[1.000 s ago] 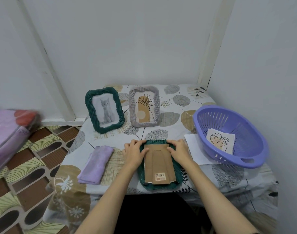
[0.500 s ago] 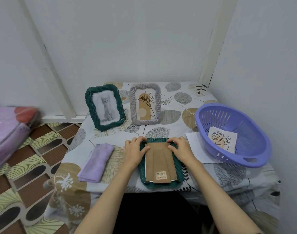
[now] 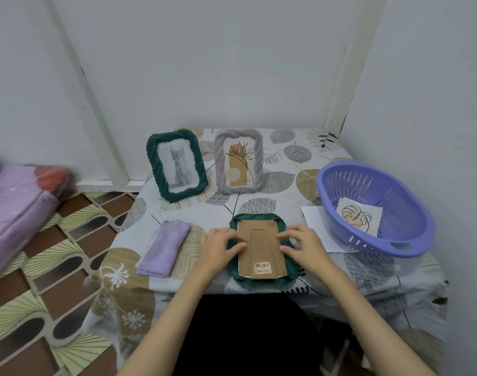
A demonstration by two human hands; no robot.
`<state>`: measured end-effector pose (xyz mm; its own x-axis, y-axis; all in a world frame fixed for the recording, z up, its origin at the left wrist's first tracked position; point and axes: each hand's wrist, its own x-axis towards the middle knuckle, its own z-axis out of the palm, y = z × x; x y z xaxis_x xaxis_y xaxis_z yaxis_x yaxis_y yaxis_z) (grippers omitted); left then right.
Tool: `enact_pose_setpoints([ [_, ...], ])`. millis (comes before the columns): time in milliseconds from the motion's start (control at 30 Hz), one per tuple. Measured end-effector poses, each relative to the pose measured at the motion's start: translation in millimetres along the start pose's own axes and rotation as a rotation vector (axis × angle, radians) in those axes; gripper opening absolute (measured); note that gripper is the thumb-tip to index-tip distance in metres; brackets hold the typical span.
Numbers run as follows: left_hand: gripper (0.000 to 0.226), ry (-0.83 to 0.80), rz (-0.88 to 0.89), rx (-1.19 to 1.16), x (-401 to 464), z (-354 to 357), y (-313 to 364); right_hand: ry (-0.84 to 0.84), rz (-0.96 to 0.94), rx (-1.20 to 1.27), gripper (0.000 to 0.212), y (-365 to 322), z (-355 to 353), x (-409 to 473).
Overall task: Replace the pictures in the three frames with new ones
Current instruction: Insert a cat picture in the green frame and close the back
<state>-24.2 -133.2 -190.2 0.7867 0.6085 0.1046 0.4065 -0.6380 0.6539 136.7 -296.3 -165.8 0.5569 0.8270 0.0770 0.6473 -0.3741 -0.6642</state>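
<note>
A green frame [image 3: 260, 284] lies face down at the table's near edge, its brown cardboard back [image 3: 261, 248] up. My left hand [image 3: 221, 244] rests on the frame's left side, fingertips touching the cardboard's left edge. My right hand [image 3: 302, 243] rests on its right side, fingers touching the right edge. Behind stand a green frame with a grey cat picture [image 3: 176, 165] and a grey frame with a plant drawing [image 3: 238, 160]. A leaf drawing [image 3: 358, 219] lies in the purple basket [image 3: 411, 240].
A folded lilac cloth [image 3: 164, 246] lies left of my hands. A white sheet [image 3: 314, 223] sticks out from under the basket. Walls close in behind and on the right. A pink bundle [image 3: 14, 204] sits on the patterned floor at left.
Both hands slid down from the frame's top corners to the middle of its sides. The two top corner clips now show.
</note>
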Motion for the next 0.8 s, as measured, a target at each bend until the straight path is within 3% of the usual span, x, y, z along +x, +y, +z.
enact_pose_setpoints([
  [133,0.028,-0.111,0.058,0.057,-18,-8,4,-0.174,-0.081,-0.073,0.020,-6,-8,-21],
  [300,0.073,-0.216,0.108,0.105,-33,-18,1,-0.265,-0.082,-0.178,0.026,0,-8,-28],
  [467,0.069,-0.229,0.154,0.182,-38,-18,4,-0.190,-0.130,-0.229,0.030,3,-4,-36],
  [800,0.056,-0.030,0.161,-0.101,-50,2,-7,0.080,-0.204,-0.048,0.031,10,14,-50],
])
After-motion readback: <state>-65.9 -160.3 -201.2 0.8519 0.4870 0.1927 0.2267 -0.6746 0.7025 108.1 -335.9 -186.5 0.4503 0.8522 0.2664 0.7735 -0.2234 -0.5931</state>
